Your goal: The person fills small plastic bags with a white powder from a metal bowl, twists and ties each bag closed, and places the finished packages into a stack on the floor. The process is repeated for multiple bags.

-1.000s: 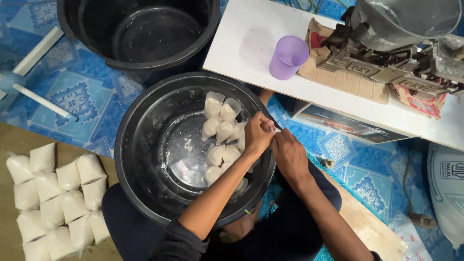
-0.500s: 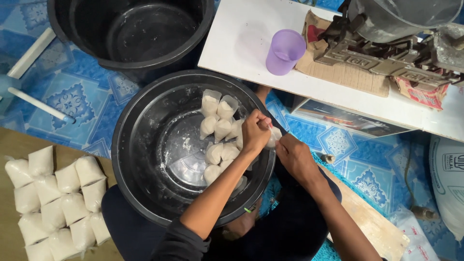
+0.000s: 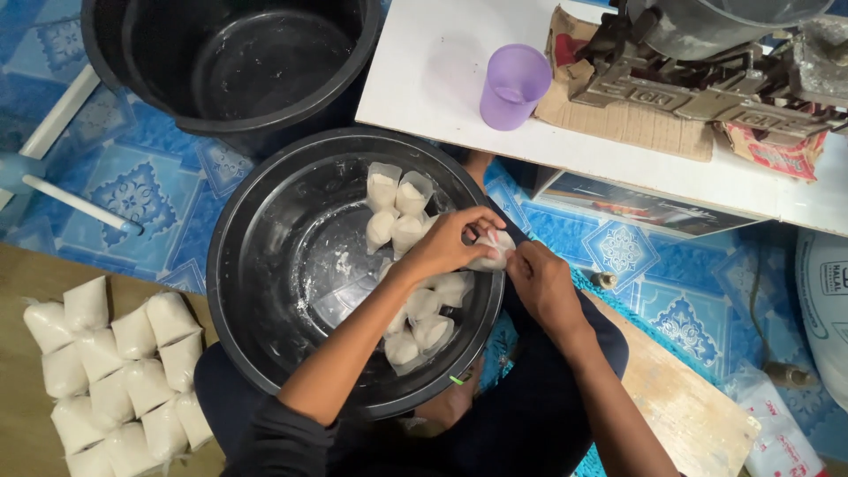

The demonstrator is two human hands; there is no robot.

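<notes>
Landmark: black basin (image 3: 265, 291).

- L hand (image 3: 450, 243) and R hand (image 3: 539, 283): both at basin's right rim, fingers pinched together on one small white bag (image 3: 493, 252), held over the rim edge.
- Loose filled bags (image 3: 415, 309): inside basin, right half; left half of the floor bare, w/ white residue.
- Sealed bags, stacked (image 3: 115, 371): left of basin, well apart, on wood floor.
- Black tub (image 3: 230, 66): beyond basin, rims nearly touching.
- White table (image 3: 442, 79): beyond-right; its edge near basin rim. Purple cup (image 3: 512, 87) nr that edge.
</notes>
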